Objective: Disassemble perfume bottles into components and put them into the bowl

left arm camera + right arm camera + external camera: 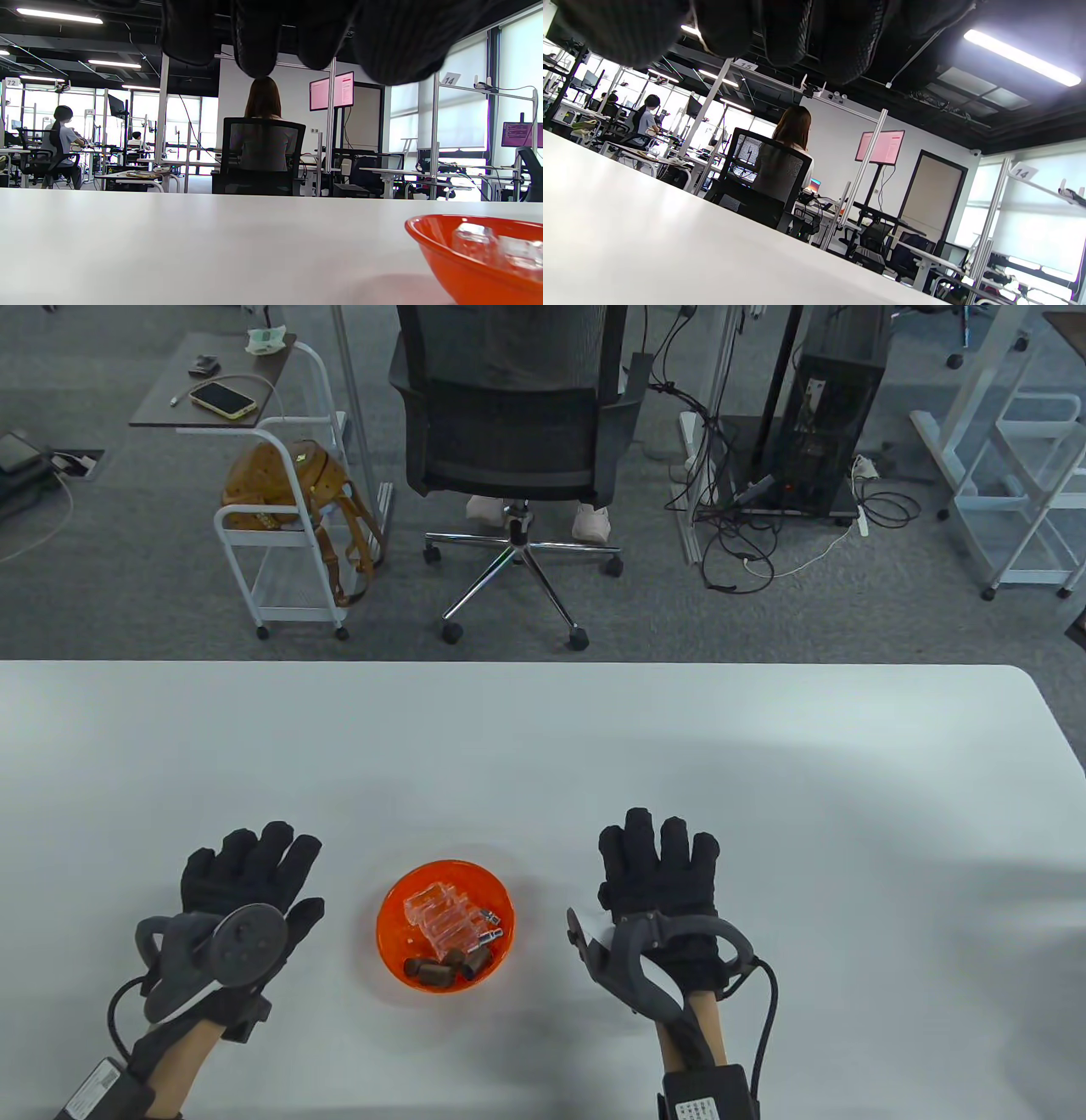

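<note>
The round orange plastic bowl (445, 923) stands on the white table (543, 746) near its front edge, about mid-way along it, between the two hands. Inside lie clear glass bottle bodies (439, 918) toward the bowl's far side, small silver spray pumps (489, 925) at its right, and brown cylindrical caps (445, 967) along its near rim.

The left hand in black sensor glove (246, 891) lies palm down on the table, left of the bowl and apart from it, fingers (271, 848) straight, close together, holding nothing. The right hand in black glove (662, 891) rests the same way right of the bowl, fingers (657, 840) straight and side by side, nothing in them. Each has a grey tracker on its back.

Only the table view shows the caps and pumps. The left wrist view sees the bowl from the side at its lower right corner, w/ only blurred clear glass above the rim. The right wrist view shows no bowl at all, just bare table and dark fingertips at the top.

Beyond the far edge, a person sits in a black mesh office chair (513, 407), back to the table.
</note>
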The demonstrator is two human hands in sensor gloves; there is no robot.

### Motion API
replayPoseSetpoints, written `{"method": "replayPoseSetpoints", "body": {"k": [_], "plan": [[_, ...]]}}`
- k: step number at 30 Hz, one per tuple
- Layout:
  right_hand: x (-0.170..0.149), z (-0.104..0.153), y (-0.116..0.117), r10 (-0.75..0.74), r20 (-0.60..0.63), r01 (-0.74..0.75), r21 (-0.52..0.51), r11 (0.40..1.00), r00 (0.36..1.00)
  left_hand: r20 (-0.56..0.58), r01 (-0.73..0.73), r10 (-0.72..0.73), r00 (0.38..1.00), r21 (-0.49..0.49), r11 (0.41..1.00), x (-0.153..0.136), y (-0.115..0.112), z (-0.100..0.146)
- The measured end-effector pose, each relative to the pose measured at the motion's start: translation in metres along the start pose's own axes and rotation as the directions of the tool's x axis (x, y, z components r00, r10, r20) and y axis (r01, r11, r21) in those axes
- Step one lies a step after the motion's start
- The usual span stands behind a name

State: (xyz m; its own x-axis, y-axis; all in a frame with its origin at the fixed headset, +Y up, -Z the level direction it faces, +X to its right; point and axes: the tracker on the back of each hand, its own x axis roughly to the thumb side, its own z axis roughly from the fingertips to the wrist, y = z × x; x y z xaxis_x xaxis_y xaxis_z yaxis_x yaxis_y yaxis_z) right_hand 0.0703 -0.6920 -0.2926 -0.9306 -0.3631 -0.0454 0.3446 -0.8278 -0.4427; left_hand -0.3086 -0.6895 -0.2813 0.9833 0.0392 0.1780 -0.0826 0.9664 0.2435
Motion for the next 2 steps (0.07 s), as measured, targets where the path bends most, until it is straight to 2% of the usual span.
{"method": "replayPoseSetpoints", "body": {"k": [2], "plan": [[0.0007, 0.0007, -0.0002, -0.001, 0.001, 0.001, 0.008, 1.0, 1.0, 0.008, 0.018, -0.018, 1.0, -0.014, 1.0, 0.0023, -0.0012, -0.0003]]}}
